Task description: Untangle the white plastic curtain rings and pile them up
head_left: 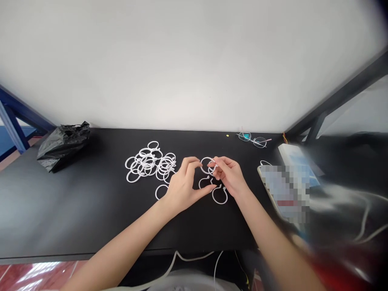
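Note:
My right hand (230, 173) pinches a white plastic curtain ring (206, 158) between thumb and fingers, holding it above the black table. Part of another white ring shows behind it, at the right fingers. My left hand (184, 184) is open, its thumb and bent fingers spread wide. The left fingertips are at the held ring's left edge; whether they touch it I cannot tell. Below the hands lie two rings with their ends parted, one ring (220, 203) in plain sight and another ring (199, 184) partly behind my left thumb.
A loose pile of white rings (147, 165) lies left of my hands, with a single ring (156, 193) nearer me. At far left sits a crumpled black plastic bag (65, 143). Eyeglasses (259, 142) lie near the wall, and a phone (273, 194) beside a white box (286, 153) at right.

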`<state>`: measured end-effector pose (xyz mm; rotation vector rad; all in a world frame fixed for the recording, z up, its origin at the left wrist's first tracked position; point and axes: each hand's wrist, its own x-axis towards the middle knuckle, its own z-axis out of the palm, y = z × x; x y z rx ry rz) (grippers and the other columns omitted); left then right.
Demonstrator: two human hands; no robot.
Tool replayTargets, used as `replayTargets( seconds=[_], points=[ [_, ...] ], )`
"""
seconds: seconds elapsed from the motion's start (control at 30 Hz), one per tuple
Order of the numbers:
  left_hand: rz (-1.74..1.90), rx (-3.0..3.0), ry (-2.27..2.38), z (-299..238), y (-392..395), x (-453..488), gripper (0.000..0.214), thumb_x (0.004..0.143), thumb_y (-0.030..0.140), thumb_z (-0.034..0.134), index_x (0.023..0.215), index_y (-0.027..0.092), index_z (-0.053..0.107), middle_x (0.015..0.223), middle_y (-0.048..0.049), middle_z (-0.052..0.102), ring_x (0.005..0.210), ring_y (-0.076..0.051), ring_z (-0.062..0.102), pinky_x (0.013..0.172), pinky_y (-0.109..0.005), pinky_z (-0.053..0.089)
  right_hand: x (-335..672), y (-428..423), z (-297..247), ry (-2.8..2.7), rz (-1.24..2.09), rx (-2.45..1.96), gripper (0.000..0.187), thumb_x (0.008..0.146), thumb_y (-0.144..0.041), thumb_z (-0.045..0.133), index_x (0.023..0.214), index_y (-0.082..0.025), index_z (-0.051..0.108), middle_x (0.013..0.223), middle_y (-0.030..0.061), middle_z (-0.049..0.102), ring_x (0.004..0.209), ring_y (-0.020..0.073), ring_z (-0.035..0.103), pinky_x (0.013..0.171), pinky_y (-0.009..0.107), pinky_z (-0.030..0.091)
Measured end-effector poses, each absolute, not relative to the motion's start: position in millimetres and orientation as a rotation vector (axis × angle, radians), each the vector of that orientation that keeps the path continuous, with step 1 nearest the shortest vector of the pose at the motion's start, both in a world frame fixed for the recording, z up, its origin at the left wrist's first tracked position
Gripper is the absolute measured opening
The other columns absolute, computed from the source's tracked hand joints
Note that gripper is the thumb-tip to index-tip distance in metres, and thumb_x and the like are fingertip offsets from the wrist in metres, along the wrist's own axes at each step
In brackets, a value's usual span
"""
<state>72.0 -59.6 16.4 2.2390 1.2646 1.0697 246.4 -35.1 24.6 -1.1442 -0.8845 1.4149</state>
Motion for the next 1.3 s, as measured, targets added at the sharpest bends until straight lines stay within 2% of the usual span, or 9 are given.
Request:
replayTargets(
  seconds=[0.07,0.13,0.23,0.47,0.6,0.87,1.07,1.2,1.3],
  points=[
    [1.053,2.195,1.249,14.9,-58.3,71.7,0.061,0.086,0.052,0.064,0.132,0.022,0.038,0.124,-0.0136,0.054,0.073,-0.016,0.061,0.056,-0.029,0.052,241.0,-37.7,25.1,-0.924,1.446,-1.134,0.033,0.069,-0.047,0.081,0.066,-0.016,0.069,0.074,0.0069,0.077,0.046,0.0094,0.059,0.041,0.021,0.045],
    [0.982,2.15,1.228,13.1,-57.2,71.2,0.051,0.094,0.047,0.054,0.135,0.022,0.037,0.115,-0.0111,0.061,0.071,-0.017,0.062,0.062,-0.032,0.054,235.1,-40.5,24.8,-0.944,1.444,-1.114,0.034,0.071,-0.048,0.079,0.064,-0.017,0.067,0.072,0.0061,0.076,0.046,0.0102,0.06,0.044,0.022,0.049],
    [0.943,2.098,1.232,11.7,-56.3,69.6,0.041,0.097,0.046,0.049,0.128,0.02,0.043,0.102,-0.0087,0.066,0.069,-0.018,0.062,0.065,-0.033,0.053,227.5,-45.3,24.3,-0.965,1.384,-1.098,0.033,0.074,-0.048,0.077,0.065,-0.018,0.066,0.069,0.0041,0.076,0.047,0.0113,0.062,0.048,0.024,0.052],
    [1.008,1.865,1.185,20.0,-59.1,70.2,0.03,0.092,0.046,0.055,0.103,0.018,0.054,0.073,-0.0003,0.062,0.052,-0.012,0.051,0.05,-0.025,0.04,218.6,-59.7,28.1,-1.128,1.191,-1.105,0.028,0.081,-0.045,0.072,0.069,-0.02,0.067,0.062,0.0015,0.072,0.05,0.0152,0.066,0.052,0.028,0.056],
    [1.129,1.691,1.061,21.4,-59.4,72.3,0.026,0.093,0.043,0.053,0.1,0.018,0.055,0.077,-0.0018,0.064,0.059,-0.013,0.056,0.054,-0.025,0.045,214.8,-66.2,29.4,-1.188,1.078,-1.086,0.026,0.084,-0.045,0.069,0.074,-0.021,0.07,0.062,0.0011,0.07,0.05,0.0154,0.065,0.052,0.029,0.057],
    [1.229,1.369,0.912,19.0,-52.5,68.9,0.022,0.091,0.033,0.048,0.103,0.016,0.059,0.081,-0.0017,0.063,0.063,-0.013,0.057,0.061,-0.027,0.051,214.5,-69.6,17.9,-1.434,0.884,-0.95,0.017,0.092,-0.027,0.062,0.104,-0.024,0.074,0.083,0.0024,0.075,0.066,0.0155,0.071,0.062,0.029,0.061],
    [1.187,1.462,1.049,22.1,-49.5,63.4,0.036,0.094,0.036,0.042,0.071,0.015,0.06,0.061,0.0001,0.057,0.052,-0.011,0.053,0.052,-0.024,0.043,215.2,-68.4,11.5,-1.696,0.611,-0.857,0.023,0.094,-0.015,0.058,0.109,-0.024,0.073,0.082,0.0028,0.075,0.068,0.0146,0.071,0.065,0.028,0.061],
    [1.166,1.664,1.132,25.1,-50.9,61.2,0.038,0.095,0.036,0.044,0.063,0.016,0.054,0.055,0.002,0.05,0.049,-0.01,0.046,0.05,-0.024,0.035,213.1,-69.8,13.7,-1.708,0.604,-0.845,0.024,0.094,-0.014,0.057,0.11,-0.023,0.073,0.082,0.0031,0.075,0.07,0.0149,0.072,0.066,0.028,0.062],
    [1.22,1.73,1.166,25.6,-52.0,61.1,0.043,0.095,0.037,0.041,0.059,0.016,0.052,0.051,0.0026,0.045,0.048,-0.01,0.041,0.049,-0.025,0.031,210.2,-73.2,15.7,-1.592,0.718,-0.906,0.016,0.091,-0.018,0.063,0.102,-0.022,0.073,0.084,0.003,0.076,0.068,0.0155,0.074,0.065,0.027,0.063]
  ],
)
